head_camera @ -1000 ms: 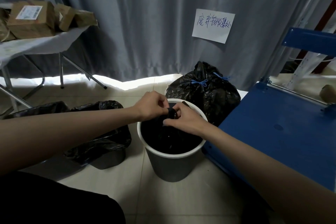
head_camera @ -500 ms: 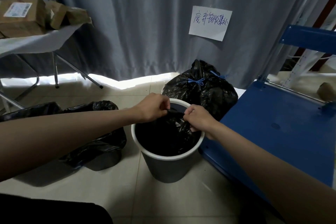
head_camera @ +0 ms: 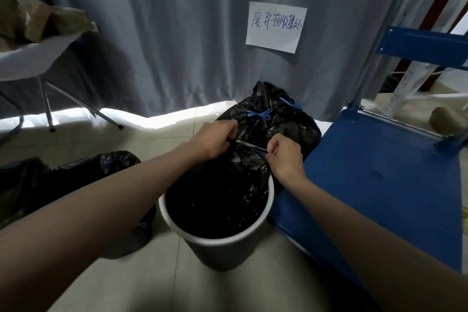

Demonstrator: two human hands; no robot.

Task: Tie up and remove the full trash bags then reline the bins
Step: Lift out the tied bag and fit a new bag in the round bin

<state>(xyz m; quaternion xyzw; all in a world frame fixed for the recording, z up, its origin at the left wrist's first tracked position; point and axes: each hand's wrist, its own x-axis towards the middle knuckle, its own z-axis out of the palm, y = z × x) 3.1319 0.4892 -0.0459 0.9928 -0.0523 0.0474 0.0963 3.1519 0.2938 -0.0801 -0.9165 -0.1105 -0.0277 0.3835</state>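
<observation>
Together, the left hand (head_camera: 215,140) and right hand (head_camera: 285,156) each kept a clenched grip on the gathered top of the black trash bag (head_camera: 228,190), a twisted strand of plastic stretched taut between them. That bag sat inside the white bin (head_camera: 217,246) on the tiled floor (head_camera: 141,284). Just behind the bin, a tied black bag (head_camera: 273,119) with blue drawstrings rested by the grey curtain (head_camera: 177,33). A blue cart (head_camera: 379,167) stood against the bin's right side.

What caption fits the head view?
Both hands, left and right, pull a black trash bag closed in a white bin.
</observation>
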